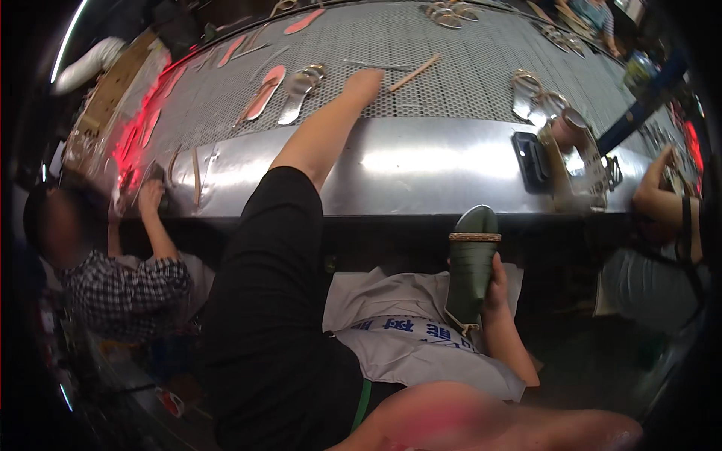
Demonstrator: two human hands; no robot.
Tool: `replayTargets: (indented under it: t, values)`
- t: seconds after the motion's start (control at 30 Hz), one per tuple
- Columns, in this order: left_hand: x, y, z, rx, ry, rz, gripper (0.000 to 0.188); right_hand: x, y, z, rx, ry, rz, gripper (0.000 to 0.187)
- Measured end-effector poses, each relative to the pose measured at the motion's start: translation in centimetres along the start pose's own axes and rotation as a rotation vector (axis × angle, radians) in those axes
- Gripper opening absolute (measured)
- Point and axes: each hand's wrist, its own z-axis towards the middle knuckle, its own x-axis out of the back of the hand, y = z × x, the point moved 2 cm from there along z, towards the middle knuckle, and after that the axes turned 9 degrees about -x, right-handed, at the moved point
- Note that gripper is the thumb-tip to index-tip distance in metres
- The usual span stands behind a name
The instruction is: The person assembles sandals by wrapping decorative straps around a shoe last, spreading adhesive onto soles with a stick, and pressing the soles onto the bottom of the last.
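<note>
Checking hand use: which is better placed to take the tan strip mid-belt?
Likely the left hand: it's out beside the tan strip, while the right hand holds the green shoe form.

A person (113, 278) in a checked shirt (143, 293) is at left, a white duct (92, 65) and wooden panel (105, 96) beyond.

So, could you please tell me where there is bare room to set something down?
The metal ledge is bare between your left forearm and the black case; so is the mesh belt between the tan strip and the silver sandals to its right. It's crowded beyond the case, and left of your left hand, among pink-lined soles.
</note>
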Motion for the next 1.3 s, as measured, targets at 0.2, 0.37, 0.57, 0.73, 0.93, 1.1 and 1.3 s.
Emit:
replayTargets:
  t: [0.2, 0.37, 0.57, 0.73, 0.93, 1.1, 1.3]
  values:
    - [-1.1, 2.7, 4.0, 0.067, 0.240, 0.092, 0.046, 2.7, -0.4, -0.2, 0.138, -0.060, -0.078, 0.054]
    - [-2.5, 3.0, 7.1, 0.190, 0.043, 0.076, 0.047, 2.8, -0.9, 0.0, 0.112, -0.050, -0.053, 0.052]
    - [-2.8, 0.6, 5.6, 0.099, 0.066, 0.242, 0.026, 1.9, -0.8, -0.3, 0.099, -0.014, -0.047, 0.054]
    - [2.0, 2.1, -1.4, -0.155, 0.571, 0.155, 0.014, 1.5, -0.4, -0.2, 0.101, 0.127, -0.138, 0.059]
    - [7.4, 19.4, -17.6, -0.618, 0.505, -0.388, 0.021, -4.1, -5.2, 1.7, 0.537, 0.370, -0.896, 0.065]
    - [6.5, 17.1, -21.0, -0.483, 0.229, -0.804, 0.023, -10.4, -6.8, 7.4, 0.469, 0.169, -1.045, 0.030]
    - [0.6, 10.1, -24.0, 0.161, -0.328, -1.562, 0.017, -9.4, -5.2, 9.0, 0.241, 0.247, -0.310, 0.024]
